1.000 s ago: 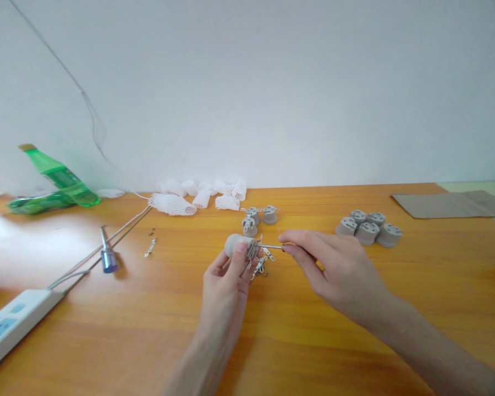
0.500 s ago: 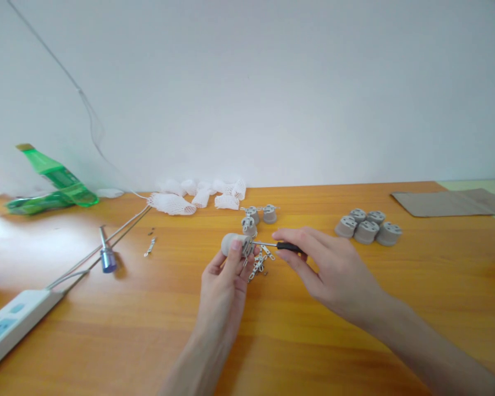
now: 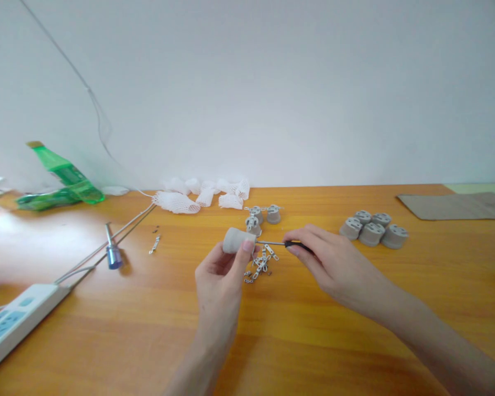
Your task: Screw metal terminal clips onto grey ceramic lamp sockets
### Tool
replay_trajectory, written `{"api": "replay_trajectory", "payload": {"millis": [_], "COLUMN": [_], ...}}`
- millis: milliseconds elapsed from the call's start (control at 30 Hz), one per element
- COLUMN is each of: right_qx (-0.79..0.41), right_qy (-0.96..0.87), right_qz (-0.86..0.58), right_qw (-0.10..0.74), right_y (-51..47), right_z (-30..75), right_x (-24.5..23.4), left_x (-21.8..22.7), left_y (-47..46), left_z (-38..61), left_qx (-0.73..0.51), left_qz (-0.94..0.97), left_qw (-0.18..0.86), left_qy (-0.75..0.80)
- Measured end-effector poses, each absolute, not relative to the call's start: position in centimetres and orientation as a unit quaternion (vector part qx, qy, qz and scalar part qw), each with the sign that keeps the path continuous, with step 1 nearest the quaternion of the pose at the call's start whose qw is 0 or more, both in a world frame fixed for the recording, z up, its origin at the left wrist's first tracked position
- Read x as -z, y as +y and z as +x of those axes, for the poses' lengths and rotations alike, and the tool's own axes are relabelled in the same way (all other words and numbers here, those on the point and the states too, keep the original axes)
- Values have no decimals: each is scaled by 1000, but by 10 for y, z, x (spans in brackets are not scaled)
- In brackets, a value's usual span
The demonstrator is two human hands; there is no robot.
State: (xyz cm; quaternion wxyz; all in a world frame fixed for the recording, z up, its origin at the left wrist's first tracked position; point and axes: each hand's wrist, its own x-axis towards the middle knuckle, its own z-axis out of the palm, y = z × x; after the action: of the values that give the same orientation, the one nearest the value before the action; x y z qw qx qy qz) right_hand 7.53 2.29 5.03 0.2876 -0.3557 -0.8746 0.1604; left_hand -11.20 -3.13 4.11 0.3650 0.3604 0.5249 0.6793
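Note:
My left hand (image 3: 225, 275) is closed around a grey ceramic lamp socket (image 3: 235, 241), tilted so its base faces right. Between the fingers and thumb of my right hand (image 3: 330, 264) is the black handle of a screwdriver (image 3: 299, 245). Its thin shaft points left, and the tip reaches the socket's base; I cannot tell whether it sits in a screw. Below and behind the socket lie metal strips (image 3: 262, 265) and small screws or nuts (image 3: 248, 278). Several more sockets (image 3: 273, 214) with metal strips on top stand just behind.
A group of grey sockets (image 3: 371, 234) stands at right, near brown cardboard (image 3: 457, 205). White foam nets (image 3: 175, 202) lie along the wall. At left are green bottles (image 3: 72, 176), a blue-handled tool (image 3: 114, 256), a loose metal strip (image 3: 154, 244), cables and a white power strip (image 3: 20, 313).
The socket has turned in my left hand, so its smooth side shows more. The screwdriver has shifted slightly right with my right hand. The view has moved a little left.

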Motion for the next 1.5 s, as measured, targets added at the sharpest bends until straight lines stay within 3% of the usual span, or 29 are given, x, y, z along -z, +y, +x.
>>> {"api": "replay_trajectory", "payload": {"millis": [367,1500], "right_qx": [-270,-241], "right_qy": [-864,-875], "right_qz": [-317,-312], "right_qw": [283,281], "right_y": [27,27], "right_z": [72,71], "right_x": [-11,-9], "left_x": [-48,-44], "left_y": [-46,-47], "left_z": [-110,-111], "left_qx": [-567,-562], "left_qz": [643,684], "left_qw": [36,22], "left_qy": [513,463]}}
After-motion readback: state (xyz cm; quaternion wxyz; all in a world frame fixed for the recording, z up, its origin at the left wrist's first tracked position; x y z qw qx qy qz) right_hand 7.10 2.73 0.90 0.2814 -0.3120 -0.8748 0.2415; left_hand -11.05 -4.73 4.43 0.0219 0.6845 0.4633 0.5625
